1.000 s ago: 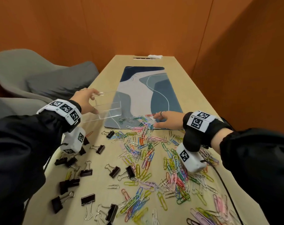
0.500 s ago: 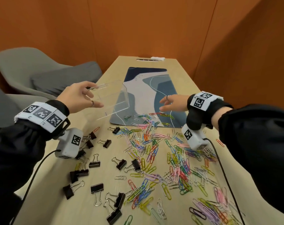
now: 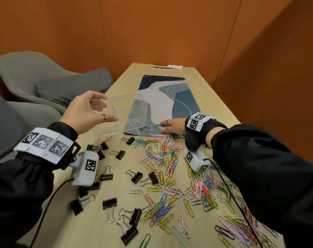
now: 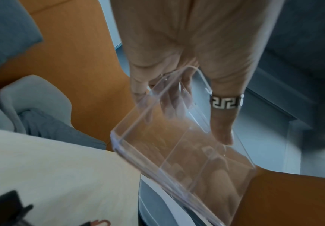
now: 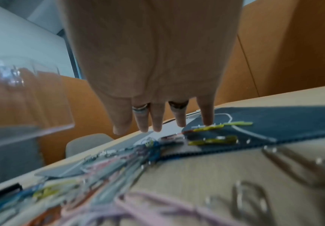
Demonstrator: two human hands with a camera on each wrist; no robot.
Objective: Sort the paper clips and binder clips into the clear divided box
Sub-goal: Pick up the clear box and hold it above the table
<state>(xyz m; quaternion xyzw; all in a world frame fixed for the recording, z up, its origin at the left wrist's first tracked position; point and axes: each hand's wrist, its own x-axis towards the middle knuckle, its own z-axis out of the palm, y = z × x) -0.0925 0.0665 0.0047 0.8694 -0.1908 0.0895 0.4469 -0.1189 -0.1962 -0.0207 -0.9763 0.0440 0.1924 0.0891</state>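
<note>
My left hand (image 3: 91, 111) grips the clear divided box (image 3: 123, 113) by its near wall and holds it tilted above the table's left side; in the left wrist view the box (image 4: 187, 152) is empty, fingers (image 4: 169, 100) inside, thumb outside. My right hand (image 3: 170, 125) lies flat with straight fingers (image 5: 157, 122) on the front edge of the mat, among a few paper clips (image 3: 153, 129). A wide scatter of coloured paper clips (image 3: 168, 158) covers the table's middle and right. Black binder clips (image 3: 136, 177) lie at the left and front.
A blue and white patterned mat (image 3: 166, 102) runs down the table (image 3: 211, 104) toward the far end. Grey chairs (image 3: 44, 81) stand at the left. Orange walls close the far and right sides. A cable (image 3: 229, 192) trails from my right wrist over the clips.
My left hand has lifted the box off the table and tilted it. My right hand rose, then came back down flat onto the mat's front edge.
</note>
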